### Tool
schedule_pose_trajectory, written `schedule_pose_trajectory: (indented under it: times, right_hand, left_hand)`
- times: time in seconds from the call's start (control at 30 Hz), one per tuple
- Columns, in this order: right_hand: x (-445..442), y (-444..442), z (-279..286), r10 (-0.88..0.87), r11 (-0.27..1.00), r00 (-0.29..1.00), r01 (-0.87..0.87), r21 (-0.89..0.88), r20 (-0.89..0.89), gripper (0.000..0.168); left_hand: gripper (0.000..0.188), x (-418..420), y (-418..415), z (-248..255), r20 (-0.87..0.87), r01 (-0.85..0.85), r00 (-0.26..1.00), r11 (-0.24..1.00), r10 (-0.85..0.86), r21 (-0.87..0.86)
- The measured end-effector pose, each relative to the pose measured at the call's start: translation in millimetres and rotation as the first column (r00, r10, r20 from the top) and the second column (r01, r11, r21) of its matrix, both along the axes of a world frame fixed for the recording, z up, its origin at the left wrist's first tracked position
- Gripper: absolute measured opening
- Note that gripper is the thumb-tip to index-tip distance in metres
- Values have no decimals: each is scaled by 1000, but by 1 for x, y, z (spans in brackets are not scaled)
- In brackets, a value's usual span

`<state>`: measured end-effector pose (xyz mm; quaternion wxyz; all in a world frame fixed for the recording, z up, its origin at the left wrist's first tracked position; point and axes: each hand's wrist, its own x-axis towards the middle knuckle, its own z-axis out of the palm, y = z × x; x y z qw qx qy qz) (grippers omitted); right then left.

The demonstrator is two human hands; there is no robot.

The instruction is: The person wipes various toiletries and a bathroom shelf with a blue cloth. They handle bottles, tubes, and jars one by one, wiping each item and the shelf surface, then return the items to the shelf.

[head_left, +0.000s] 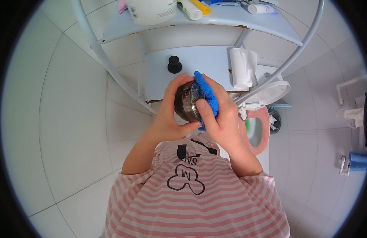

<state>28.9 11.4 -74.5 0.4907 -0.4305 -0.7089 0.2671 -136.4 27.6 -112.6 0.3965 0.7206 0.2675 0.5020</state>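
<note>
A dark, glossy round jar (185,101) with a faceted, clear-looking end is held between my two hands, in front of my chest. My left hand (171,116) wraps around its darker side, with the thumb underneath. A blue cloth (209,95) is in my right hand (223,116), pressed against the faceted end, and my right thumb rests on that end. Beyond my hands, a small black knob-shaped object (174,65) stands on the lower shelf (201,56) of a pale metal rack. A white tube (239,68) lies at that shelf's right end beside a crumpled clear wrapper.
The upper shelf (225,22) has rusty edges and carries a large white tub (152,10), a white tube (190,10), a yellow tube (201,6) and another tube (260,9). Curved rack posts flank it. At right are a toilet with a pink seat cover (262,125) and a waste bin (275,121).
</note>
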Motion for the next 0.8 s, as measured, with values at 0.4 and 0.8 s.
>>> schedule_pose_trajectory:
  times: [0.4, 0.8]
  right_hand:
    - [17, 5, 6, 140, 828, 958, -252, 502, 250, 28]
    - [38, 25, -34, -1, 964, 977, 58, 258, -214, 26]
  left_hand:
    - [105, 11, 10, 5, 432, 398, 867, 865, -247, -306]
    - [62, 29, 7, -12, 975, 932, 191, 291, 114, -216]
